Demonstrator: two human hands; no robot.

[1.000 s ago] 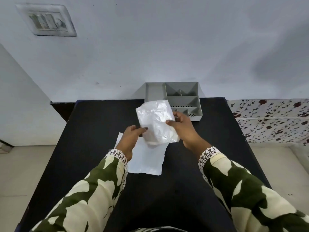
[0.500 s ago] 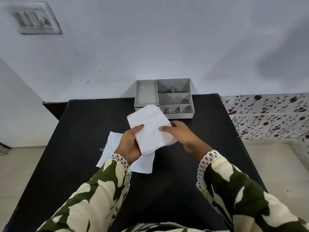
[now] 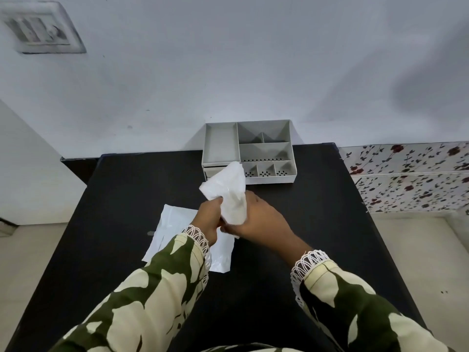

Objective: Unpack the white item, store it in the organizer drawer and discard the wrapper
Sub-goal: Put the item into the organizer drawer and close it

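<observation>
White item (image 3: 232, 196), a soft folded bundle that may be partly in clear film, is held above the black table (image 3: 121, 199) by both hands; nearest to the viewer come two sleeves in a green and cream print, trimmed with lace at the cuffs; beyond them the left hand (image 3: 209, 217) is closed round the bundle's lower left side, and the right hand (image 3: 261, 219) wraps the lower right side from below, so each hand grips the same bundle; under the left forearm a flat white wrapper (image 3: 175, 224) lies spread on the table, partly hidden; the bundle's long axis runs away from the person, its loose upper end rising toward the grey organizer (image 3: 220, 148) standing at the table's far edge against the wall; that upper end overlaps the organizer's front left corner, just where a drawer front (image 3: 212, 171) shows below the long tray; the drawer looks shut, and it lies straight ahead of the grip, slightly nearer the left hand; so a judgement: one hand must let go to pull it open.
</observation>
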